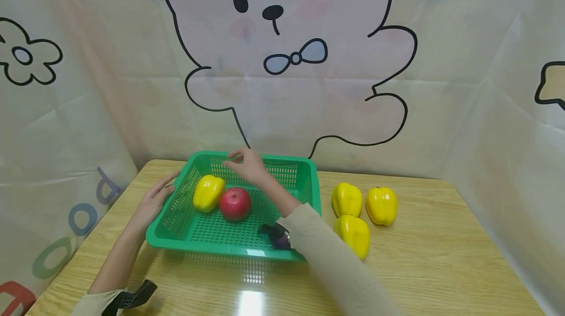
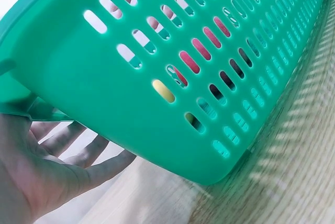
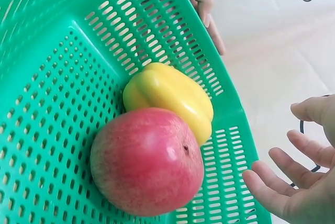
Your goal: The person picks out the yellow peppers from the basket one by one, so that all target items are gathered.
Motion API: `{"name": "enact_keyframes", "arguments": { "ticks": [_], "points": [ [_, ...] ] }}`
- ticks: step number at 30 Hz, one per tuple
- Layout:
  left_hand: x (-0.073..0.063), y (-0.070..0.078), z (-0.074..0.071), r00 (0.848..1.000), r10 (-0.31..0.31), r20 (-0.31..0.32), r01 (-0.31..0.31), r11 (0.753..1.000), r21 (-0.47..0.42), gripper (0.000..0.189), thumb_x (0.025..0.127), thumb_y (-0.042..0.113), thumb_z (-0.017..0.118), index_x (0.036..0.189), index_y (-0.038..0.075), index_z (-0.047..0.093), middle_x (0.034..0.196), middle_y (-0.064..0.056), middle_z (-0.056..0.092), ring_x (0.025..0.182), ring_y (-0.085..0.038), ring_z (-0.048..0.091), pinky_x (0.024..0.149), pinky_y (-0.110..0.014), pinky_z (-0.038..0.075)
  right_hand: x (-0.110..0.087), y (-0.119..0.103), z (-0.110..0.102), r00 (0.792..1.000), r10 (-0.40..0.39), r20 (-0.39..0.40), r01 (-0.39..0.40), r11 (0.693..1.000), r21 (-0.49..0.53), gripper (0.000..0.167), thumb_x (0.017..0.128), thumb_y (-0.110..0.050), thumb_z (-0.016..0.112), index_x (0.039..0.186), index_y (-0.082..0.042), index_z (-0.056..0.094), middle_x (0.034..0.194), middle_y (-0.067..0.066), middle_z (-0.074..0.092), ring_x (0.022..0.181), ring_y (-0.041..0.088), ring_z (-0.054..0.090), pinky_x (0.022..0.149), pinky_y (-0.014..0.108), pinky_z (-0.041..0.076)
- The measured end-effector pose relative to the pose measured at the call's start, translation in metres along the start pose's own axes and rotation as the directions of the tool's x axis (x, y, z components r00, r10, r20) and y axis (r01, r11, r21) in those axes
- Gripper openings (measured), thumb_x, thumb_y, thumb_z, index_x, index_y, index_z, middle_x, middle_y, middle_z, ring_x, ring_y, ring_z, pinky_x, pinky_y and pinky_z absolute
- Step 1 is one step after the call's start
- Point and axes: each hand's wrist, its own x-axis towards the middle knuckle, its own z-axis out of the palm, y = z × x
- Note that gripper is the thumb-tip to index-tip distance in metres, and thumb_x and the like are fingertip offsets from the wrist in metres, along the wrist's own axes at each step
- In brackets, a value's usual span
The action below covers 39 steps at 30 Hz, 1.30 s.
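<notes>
A green perforated plastic basket (image 1: 212, 245) stands on the table and holds a yellow bell pepper (image 1: 209, 193) and a round red fruit (image 1: 235, 204) that looks like an apple. They lie side by side, touching, also in the right wrist view. My left hand (image 1: 154, 201) is at the basket's left side, its extended fingers against the outer wall near the rim; its thumb is partly hidden in the left wrist view. Above the basket's far part hovers my right hand (image 1: 249, 166), fingers loosely bent and apart, with nothing between them.
Several yellow bell peppers (image 1: 381, 206) lie close together on the wooden table (image 1: 432, 247), right of the basket. A cloth printed with a bear (image 1: 282, 100) hangs behind the table and at both sides. Black wrist devices (image 1: 132, 299) sit at both sleeves.
</notes>
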Motion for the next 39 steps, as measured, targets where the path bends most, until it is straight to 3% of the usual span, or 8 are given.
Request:
{"name": "enact_keyframes", "arguments": {
  "ticks": [16,24,31,39],
  "points": [
    [0.001,-0.002,0.004,1.0,-0.025,0.001,0.025,0.999,-0.025,0.064,0.116,0.039,0.043,0.17,0.012,0.023,0.114,0.022,0.067,0.093,-0.006,0.069,0.078,-0.027,0.06,0.008,-0.002,0.026,1.0,0.005,0.025,-0.006,0.999,0.039,0.032,0.103,-0.022,0.072,0.128,-0.002,0.07,0.133,0.014,0.065,0.12,0.028,0.065,0.086,0.031,0.059],
    [0.0,0.0,0.003,1.0,-0.014,-0.011,0.014,1.0,-0.016,0.064,0.116,0.037,0.042,0.169,0.009,0.022,0.112,0.023,0.068,0.09,-0.007,0.07,0.076,-0.028,0.061,0.015,-0.009,0.038,0.999,0.019,0.034,-0.021,0.998,0.055,0.033,0.103,-0.023,0.071,0.129,-0.004,0.07,0.131,0.016,0.068,0.108,0.027,0.071,0.082,0.028,0.059],
    [-0.001,-0.001,0.002,1.0,-0.009,-0.012,0.009,1.0,0.01,0.064,0.115,0.04,0.042,0.169,0.011,0.023,0.112,0.024,0.067,0.092,-0.006,0.069,0.077,-0.028,0.061,0.019,-0.016,0.045,0.999,0.033,0.016,-0.034,0.999,0.031,0.033,0.103,-0.024,0.072,0.13,-0.005,0.071,0.131,0.014,0.069,0.12,0.028,0.066,0.091,0.032,0.058],
    [-0.001,0.0,0.002,1.0,-0.021,-0.022,0.022,1.0,0.018,0.066,0.115,0.043,0.043,0.169,0.012,0.024,0.113,0.024,0.066,0.093,-0.005,0.068,0.078,-0.027,0.06,0.025,-0.016,0.055,0.997,0.08,-0.024,-0.078,0.994,0.071,0.031,0.103,-0.024,0.072,0.129,-0.008,0.071,0.134,0.016,0.068,0.121,0.028,0.065,0.096,0.037,0.057]
  ]
}}
